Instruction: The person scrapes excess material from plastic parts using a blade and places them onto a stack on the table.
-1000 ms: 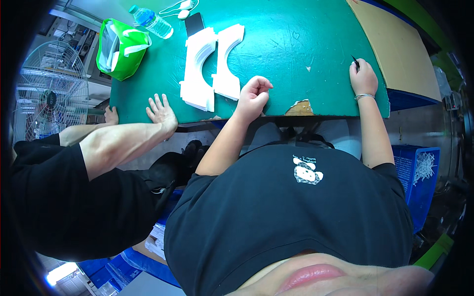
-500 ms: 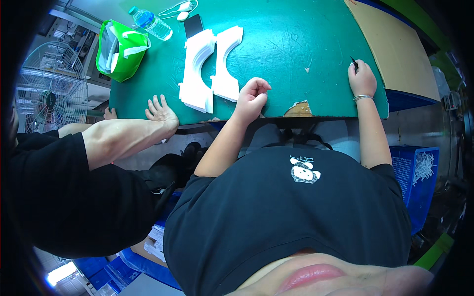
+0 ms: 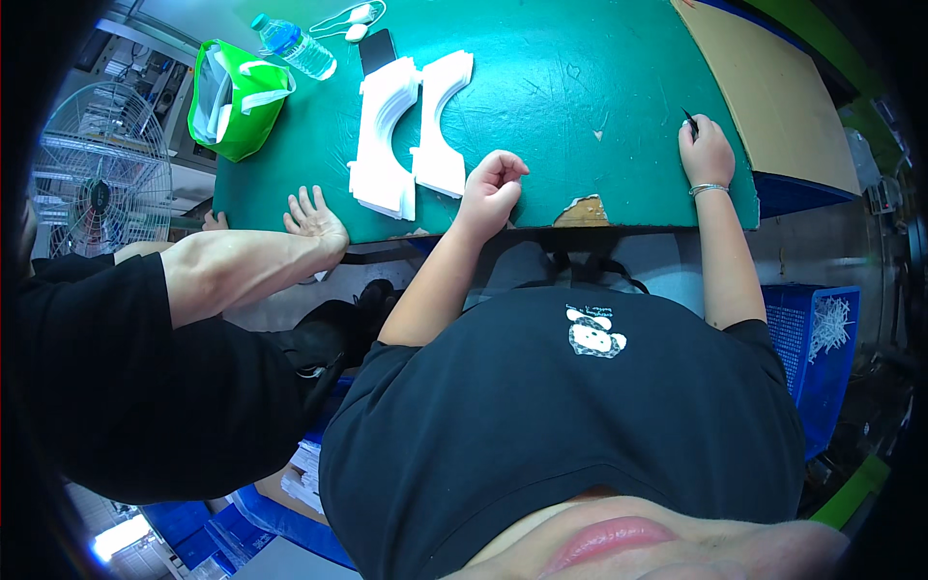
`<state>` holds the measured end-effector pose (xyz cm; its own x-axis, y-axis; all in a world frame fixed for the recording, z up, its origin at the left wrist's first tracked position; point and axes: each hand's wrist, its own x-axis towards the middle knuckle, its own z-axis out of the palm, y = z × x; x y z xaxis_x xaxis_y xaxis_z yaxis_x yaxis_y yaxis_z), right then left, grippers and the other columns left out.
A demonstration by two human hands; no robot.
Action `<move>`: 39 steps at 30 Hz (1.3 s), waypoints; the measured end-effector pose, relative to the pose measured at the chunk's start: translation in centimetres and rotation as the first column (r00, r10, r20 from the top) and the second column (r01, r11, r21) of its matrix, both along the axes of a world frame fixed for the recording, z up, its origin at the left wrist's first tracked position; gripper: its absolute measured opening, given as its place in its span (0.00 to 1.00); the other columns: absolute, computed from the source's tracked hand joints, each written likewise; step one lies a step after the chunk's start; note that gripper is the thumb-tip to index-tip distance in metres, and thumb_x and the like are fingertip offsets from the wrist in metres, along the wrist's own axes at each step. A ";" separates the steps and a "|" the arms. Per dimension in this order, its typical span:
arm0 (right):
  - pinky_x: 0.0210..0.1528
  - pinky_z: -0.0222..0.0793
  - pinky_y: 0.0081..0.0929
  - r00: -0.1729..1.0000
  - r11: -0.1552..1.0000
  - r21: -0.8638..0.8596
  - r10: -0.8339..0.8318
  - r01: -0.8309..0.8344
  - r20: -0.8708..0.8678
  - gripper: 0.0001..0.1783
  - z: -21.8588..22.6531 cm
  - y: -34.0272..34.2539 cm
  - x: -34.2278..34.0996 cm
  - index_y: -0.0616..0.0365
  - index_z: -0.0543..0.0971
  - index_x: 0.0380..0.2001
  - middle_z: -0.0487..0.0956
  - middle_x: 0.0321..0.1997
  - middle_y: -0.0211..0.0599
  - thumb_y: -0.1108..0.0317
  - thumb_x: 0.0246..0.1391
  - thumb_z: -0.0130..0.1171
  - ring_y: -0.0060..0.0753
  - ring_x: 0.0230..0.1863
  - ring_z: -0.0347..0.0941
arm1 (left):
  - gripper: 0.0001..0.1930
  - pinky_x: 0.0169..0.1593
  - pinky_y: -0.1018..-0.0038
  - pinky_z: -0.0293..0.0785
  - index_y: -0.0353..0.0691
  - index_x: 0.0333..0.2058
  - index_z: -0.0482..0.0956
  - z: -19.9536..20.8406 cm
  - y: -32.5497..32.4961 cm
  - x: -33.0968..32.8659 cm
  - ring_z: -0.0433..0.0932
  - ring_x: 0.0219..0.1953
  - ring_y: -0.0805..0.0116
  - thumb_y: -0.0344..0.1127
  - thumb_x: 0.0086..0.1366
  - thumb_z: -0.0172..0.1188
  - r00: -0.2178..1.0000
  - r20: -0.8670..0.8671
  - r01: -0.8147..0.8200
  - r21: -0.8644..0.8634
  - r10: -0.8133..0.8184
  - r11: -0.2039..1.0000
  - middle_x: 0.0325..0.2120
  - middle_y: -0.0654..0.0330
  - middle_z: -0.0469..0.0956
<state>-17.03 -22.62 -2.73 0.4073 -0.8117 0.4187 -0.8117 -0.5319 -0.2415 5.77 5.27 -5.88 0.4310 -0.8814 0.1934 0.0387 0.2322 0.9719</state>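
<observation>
My left hand [image 3: 491, 197] rests at the near edge of the green-topped table [image 3: 541, 116], its fingers curled in and nothing visible in them. Just left of it lie two stacks of white curved cut-out sheets: a narrower stack [image 3: 440, 155] and a thicker stack [image 3: 377, 155]. Toward the table's right side, my right hand [image 3: 707, 157] is closed round a slim black pointed tool [image 3: 690, 120]. Only the tip of that tool shows past the fingers, so its exact kind is hidden.
At left, a co-worker's open hand [image 3: 317, 218] leans on the table edge. Farther back are a green bag [image 3: 237, 101], a water bottle [image 3: 300, 50], a phone [image 3: 379, 51] and a white cable [image 3: 360, 15]. Cardboard [image 3: 773, 92] borders the right side; a blue crate [image 3: 822, 377] stands below.
Very little differs. My right hand and the black tool have shifted slightly left and away from me; my left hand and the white stacks look the same.
</observation>
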 end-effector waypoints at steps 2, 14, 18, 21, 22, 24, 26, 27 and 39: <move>0.35 0.73 0.42 1.000 1.000 0.014 -0.003 0.003 -0.003 0.12 0.0 -0.1 0.0 0.53 0.78 0.35 0.79 0.35 0.40 0.59 0.54 0.52 0.47 0.35 0.76 | 0.11 0.26 0.83 0.61 0.37 0.36 0.70 0.0 0.0 -0.1 0.62 0.23 0.81 0.18 0.55 0.47 1.000 -0.005 -0.007 -0.003 0.007 1.000 0.24 0.69 0.64; 0.35 0.73 0.42 1.000 1.000 0.019 -0.001 0.001 -0.020 0.12 0.2 0.0 0.1 0.54 0.77 0.33 0.79 0.34 0.41 0.59 0.54 0.51 0.48 0.35 0.76 | 0.11 0.27 0.83 0.61 0.36 0.36 0.70 0.1 0.1 0.0 0.62 0.23 0.82 0.18 0.55 0.46 1.000 -0.002 0.009 0.001 -0.009 1.000 0.24 0.69 0.64; 0.35 0.73 0.42 1.000 1.000 0.015 -0.007 0.007 -0.018 0.12 0.3 0.1 0.1 0.53 0.77 0.33 0.79 0.34 0.41 0.58 0.54 0.51 0.48 0.35 0.76 | 0.11 0.27 0.83 0.60 0.36 0.36 0.70 0.1 0.1 0.0 0.62 0.23 0.82 0.18 0.55 0.46 1.000 -0.013 0.020 -0.003 -0.020 1.000 0.24 0.69 0.64; 0.35 0.73 0.42 1.000 1.000 0.014 -0.005 0.006 -0.017 0.12 0.3 0.1 0.1 0.53 0.77 0.33 0.79 0.33 0.40 0.58 0.54 0.51 0.48 0.35 0.76 | 0.11 0.27 0.83 0.60 0.36 0.36 0.70 0.1 0.1 -0.1 0.62 0.23 0.82 0.18 0.55 0.46 1.000 -0.014 0.014 -0.002 -0.014 1.000 0.24 0.69 0.63; 0.35 0.72 0.42 1.000 1.000 0.017 -0.004 0.004 -0.020 0.12 0.2 0.1 0.1 0.53 0.77 0.33 0.79 0.33 0.40 0.58 0.54 0.52 0.48 0.35 0.76 | 0.11 0.27 0.83 0.60 0.37 0.36 0.70 0.2 0.1 -0.1 0.62 0.23 0.82 0.17 0.55 0.46 1.000 -0.009 0.009 -0.001 -0.009 1.000 0.24 0.69 0.63; 0.35 0.72 0.42 1.000 1.000 0.011 -0.002 0.002 -0.020 0.12 0.2 0.0 0.1 0.53 0.77 0.33 0.79 0.33 0.40 0.58 0.54 0.52 0.47 0.35 0.76 | 0.11 0.27 0.83 0.60 0.37 0.36 0.70 0.1 0.2 0.0 0.62 0.23 0.82 0.17 0.55 0.46 1.000 -0.004 0.005 0.002 -0.005 1.000 0.24 0.69 0.63; 0.35 0.72 0.42 1.000 1.000 0.005 -0.001 0.001 -0.019 0.12 0.2 0.1 0.1 0.53 0.77 0.34 0.79 0.33 0.40 0.58 0.54 0.52 0.47 0.35 0.76 | 0.11 0.27 0.83 0.60 0.37 0.36 0.70 0.0 0.2 0.0 0.62 0.23 0.82 0.17 0.55 0.46 1.000 0.001 0.011 -0.008 -0.011 1.000 0.24 0.69 0.64; 0.35 0.72 0.42 1.000 1.000 0.005 0.000 0.000 -0.016 0.12 0.2 0.1 0.1 0.53 0.77 0.33 0.79 0.33 0.40 0.58 0.54 0.52 0.47 0.35 0.76 | 0.11 0.27 0.83 0.60 0.37 0.36 0.70 0.0 0.1 0.0 0.62 0.23 0.82 0.17 0.55 0.46 1.000 0.000 0.012 -0.008 -0.012 1.000 0.24 0.69 0.64; 0.35 0.73 0.42 1.000 0.999 -0.052 0.004 -0.003 0.024 0.11 -0.2 -0.2 -0.4 0.53 0.79 0.34 0.78 0.34 0.40 0.59 0.53 0.53 0.47 0.35 0.76 | 0.11 0.27 0.83 0.60 0.36 0.36 0.70 0.0 -0.2 -0.3 0.63 0.23 0.81 0.18 0.55 0.47 0.998 -0.027 0.051 -0.027 -0.051 0.998 0.23 0.69 0.64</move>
